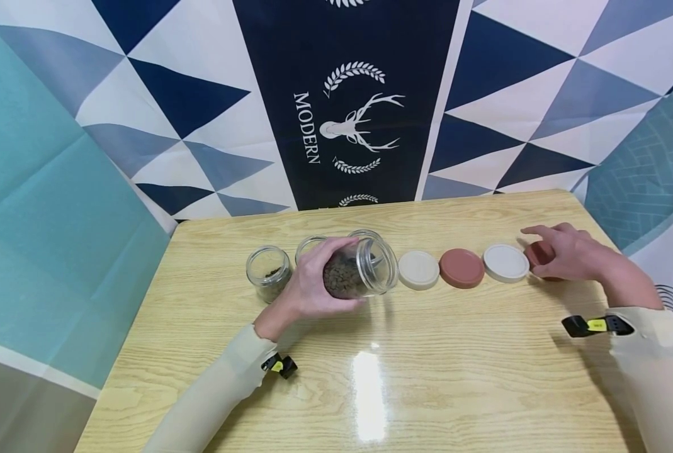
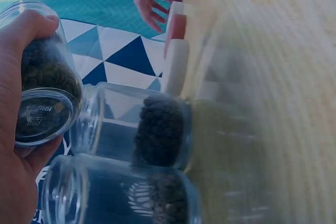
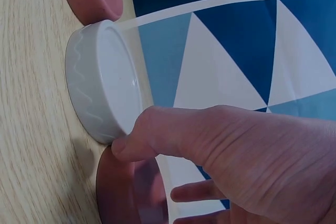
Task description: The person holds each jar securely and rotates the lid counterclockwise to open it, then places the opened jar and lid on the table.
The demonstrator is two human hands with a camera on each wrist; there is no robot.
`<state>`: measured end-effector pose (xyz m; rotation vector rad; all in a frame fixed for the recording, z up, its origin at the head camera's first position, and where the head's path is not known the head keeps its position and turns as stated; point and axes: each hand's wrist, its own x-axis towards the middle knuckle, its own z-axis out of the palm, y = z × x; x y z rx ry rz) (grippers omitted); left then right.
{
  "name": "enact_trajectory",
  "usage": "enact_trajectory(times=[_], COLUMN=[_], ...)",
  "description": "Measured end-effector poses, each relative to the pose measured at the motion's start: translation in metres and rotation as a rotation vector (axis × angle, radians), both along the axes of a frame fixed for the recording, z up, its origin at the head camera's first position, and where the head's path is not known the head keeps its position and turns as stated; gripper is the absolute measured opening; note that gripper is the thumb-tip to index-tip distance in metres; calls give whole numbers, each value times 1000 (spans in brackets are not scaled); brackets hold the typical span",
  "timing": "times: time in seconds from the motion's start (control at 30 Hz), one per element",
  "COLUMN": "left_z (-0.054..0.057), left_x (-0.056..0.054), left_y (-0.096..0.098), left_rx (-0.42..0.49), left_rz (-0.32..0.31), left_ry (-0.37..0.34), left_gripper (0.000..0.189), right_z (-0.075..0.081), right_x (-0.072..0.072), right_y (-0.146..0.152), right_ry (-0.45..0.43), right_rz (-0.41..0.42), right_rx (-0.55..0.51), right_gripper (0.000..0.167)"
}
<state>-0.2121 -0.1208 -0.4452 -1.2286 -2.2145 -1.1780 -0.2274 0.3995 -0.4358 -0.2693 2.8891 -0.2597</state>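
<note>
My left hand (image 1: 308,286) grips a clear glass jar (image 1: 344,274) above the table, tilted with its open mouth toward the right. Dark brown pellets or beans fill part of it. Below and behind that hand, several similar jars stand upright, among them a left one (image 1: 268,270) and two more (image 2: 157,129) in the left wrist view, with dark contents at the bottom. My right hand (image 1: 576,251) is over the rightmost dark red lid (image 1: 540,253), fingers spread. Its thumb (image 3: 128,145) is at that lid's near edge; whether it touches is unclear.
Left of the dark red lid, a white lid (image 1: 506,263), a red lid (image 1: 461,268) and a cream lid (image 1: 418,269) lie in a row on the wooden table (image 1: 427,377). A patterned cloth (image 1: 194,113) hangs behind the table's back edge.
</note>
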Motion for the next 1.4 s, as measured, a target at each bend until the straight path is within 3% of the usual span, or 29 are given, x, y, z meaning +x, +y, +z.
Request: enact_trajectory(times=[0.2,0.47,0.6,0.83,0.97,1.07,1.4], left_z=[9,9,12,23,25,23,13], left_x=[-1,0,4,13,12,10,1], left_y=[0,-1,-3,-5,-5,-6,-7], left_rx=[72,83,68,81,113,152,320], left_rz=[3,-20,-4,102,108,91,-48], left_ry=[-25,-57,-138,-271,-318,-323,-216], left_gripper=[101,101,103,103,106,106,95], right_z=[0,-1,-1,-1,-1,-1,0], right_x=[1,4,6,6,7,8,11], right_y=[1,-1,-1,-1,-1,0,3], right_ry=[2,3,-2,-6,-2,-5,3], right_rz=[-5,-9,-15,-18,-17,-15,-14], right_rx=[-7,-1,-10,-15,-15,-15,-1], right_gripper=[95,99,99,100,100,100,101])
